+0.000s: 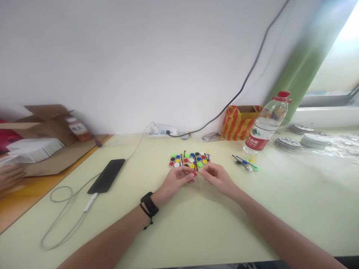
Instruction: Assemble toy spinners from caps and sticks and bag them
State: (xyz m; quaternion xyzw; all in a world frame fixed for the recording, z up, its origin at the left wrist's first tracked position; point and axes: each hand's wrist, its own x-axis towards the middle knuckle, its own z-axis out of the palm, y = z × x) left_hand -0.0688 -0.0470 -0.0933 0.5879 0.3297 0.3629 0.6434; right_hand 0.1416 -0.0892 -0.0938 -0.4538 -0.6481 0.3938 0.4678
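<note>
My left hand (175,181), with a black watch on its wrist, pinches a small red plastic piece (195,173) between thumb and forefinger. Close beside it, my right hand (220,180) has thumb and fingers pressed together; whatever sits in them is too small to make out. Just beyond both hands lie rows of small round discs (177,164) in red, white, blue, yellow, green and black. Several coloured arrow-shaped pointers (196,161) rest across the discs. Farther right is a loose group of arrow pointers (238,160) with round hubs.
A black phone (106,176) with a looped cable lies left. A tilted-looking water bottle (262,129) and striped bag (238,123) stand back right, near stacked white discs (315,141). A power strip (161,131) lies by the wall. Another person's hand (11,177) is far left, by a cardboard box (47,123).
</note>
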